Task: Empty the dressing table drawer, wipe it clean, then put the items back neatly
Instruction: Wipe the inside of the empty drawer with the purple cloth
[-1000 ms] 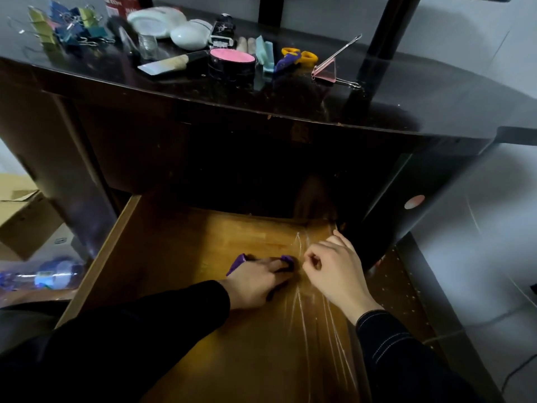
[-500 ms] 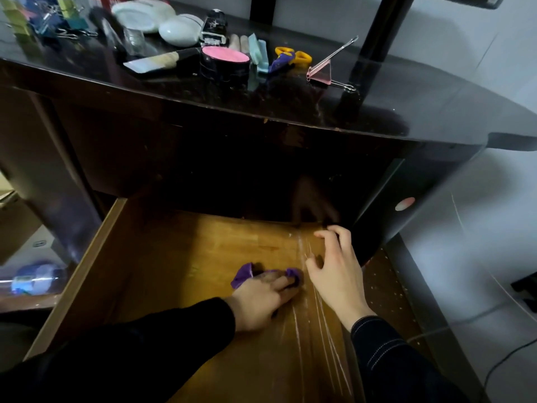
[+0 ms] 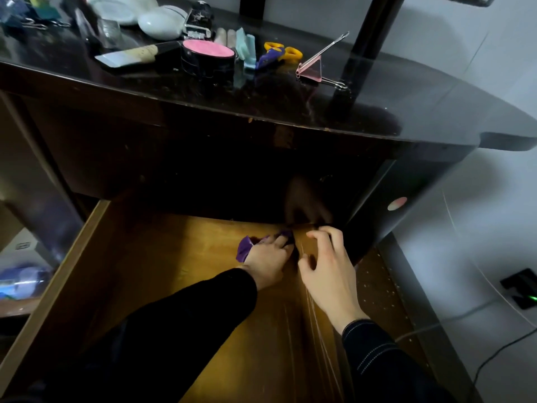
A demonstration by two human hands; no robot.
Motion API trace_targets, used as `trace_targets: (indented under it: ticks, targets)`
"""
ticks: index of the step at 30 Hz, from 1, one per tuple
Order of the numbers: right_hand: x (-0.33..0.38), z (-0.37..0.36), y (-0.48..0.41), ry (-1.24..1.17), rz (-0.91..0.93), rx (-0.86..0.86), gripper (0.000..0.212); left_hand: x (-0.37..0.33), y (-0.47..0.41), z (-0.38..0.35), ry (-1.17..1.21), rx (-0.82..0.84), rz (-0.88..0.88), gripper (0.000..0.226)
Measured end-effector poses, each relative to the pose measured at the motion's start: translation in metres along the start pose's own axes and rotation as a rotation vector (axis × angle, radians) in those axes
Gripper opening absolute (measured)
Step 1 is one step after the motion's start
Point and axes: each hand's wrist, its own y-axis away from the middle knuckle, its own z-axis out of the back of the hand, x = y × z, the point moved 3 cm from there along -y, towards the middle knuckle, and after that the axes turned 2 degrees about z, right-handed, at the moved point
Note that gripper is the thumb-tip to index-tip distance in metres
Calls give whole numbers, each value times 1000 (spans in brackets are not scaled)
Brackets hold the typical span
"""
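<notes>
The drawer (image 3: 162, 257) is standing pulled open under the dark desk (image 3: 406, 106), and its wooden floor is showing. The left hand (image 3: 267, 257) is reaching to the back of the drawer, near the back right corner. Its fingers are curling round a purple cloth (image 3: 243, 251) and pressing it down on the wood. A bit of the cloth is sticking out on the left of the hand.

The right hand (image 3: 328, 266) is sitting just beside the left one, closer to the right edge of the drawer. Its fingers are bending and spreading over a clear plastic sheet (image 3: 316, 324) that is lying wrinkled along the right side of the drawer floor. I cannot tell if it is pinching the sheet or only pressing on it.

Up on the desk, near its back edge, small things are lying close together: a round box with a pink top (image 3: 207, 58), scissors with yellow handles (image 3: 279, 52), a pink clip (image 3: 312, 71) and a white oval case (image 3: 161, 23).
</notes>
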Motion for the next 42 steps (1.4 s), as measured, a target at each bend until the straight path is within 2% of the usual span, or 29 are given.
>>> trace_targets:
  ticks: [4, 6, 8, 13, 16, 20, 23, 25, 31, 36, 42]
  targets:
    - [1, -1, 0, 6, 7, -7, 43, -1, 65, -2, -3, 81, -261, 70]
    - [0, -2, 0, 7, 5, -10, 43, 7, 81, -4, -14, 119, -334, 69]
    - [-1, -3, 0, 4, 3, -14, 42, 17, 69, -1, -52, 94, -298, 70]
    - [-1, -2, -1, 12, 3, -5, 38, 17, -5, 8, -14, 6, -11, 70]
    - [0, -1, -1, 12, -3, 4, 36, 6, -19, 5, 32, -3, 45, 68]
    - [1, -1, 0, 14, -2, 5, 37, -1, 22, 8, 53, 59, -136, 69]
    - [1, -1, 0, 8, 1, 11, 38, -2, 69, 5, 119, 162, -335, 60]
    - [0, -1, -1, 7, 1, 7, 38, 0, 81, 2, 128, 204, -397, 57]
    - [-2, -3, -1, 5, 17, -14, 37, 3, 22, 7, 59, 115, -168, 71]
    - [-5, -5, -2, -9, 17, -22, 34, 16, -20, 4, -31, -2, -35, 65]
    - [-3, -4, 0, -4, 18, -18, 33, 5, -10, 5, -67, -4, -27, 64]
